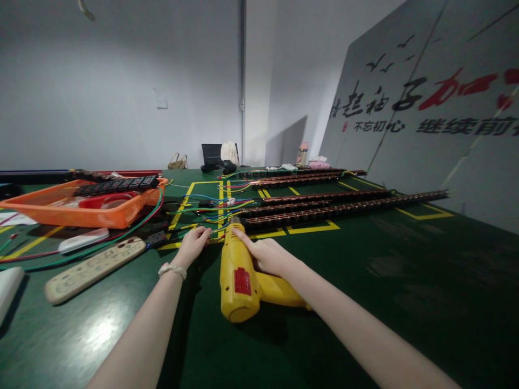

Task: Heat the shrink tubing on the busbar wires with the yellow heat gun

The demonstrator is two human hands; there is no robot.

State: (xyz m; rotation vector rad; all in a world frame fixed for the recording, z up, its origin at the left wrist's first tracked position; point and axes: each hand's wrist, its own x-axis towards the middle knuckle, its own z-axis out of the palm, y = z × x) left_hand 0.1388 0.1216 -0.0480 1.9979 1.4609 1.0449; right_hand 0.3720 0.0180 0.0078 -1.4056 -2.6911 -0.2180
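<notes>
Steadying the wire close to its end, with the fingertips well out of the nozzle's line, looks like the sound way to work here. The left hand seems to pinch a thin wire between closed fingertips, just beside the front of the yellow heat gun. The right hand lies against the gun's right side, one finger reaching over the barrel near the nozzle; its other fingers are hidden, so whether they grip anything I cannot tell. That finger would be safer farther back if the metal is hot, which the view does not show.

The gun sits on the green desk, between the forearms. Its barrel's long axis runs away from the person, nozzle at the far end, rounded back nearest, and its handle sticks out to the right, beneath the right wrist. The dark strips beyond lie crosswise to the barrel, slanting slightly away towards the right, coloured leads at their left ends. Keeping those leads apart from the nozzle's mouth seems wise. An orange basket stands on the left.
</notes>
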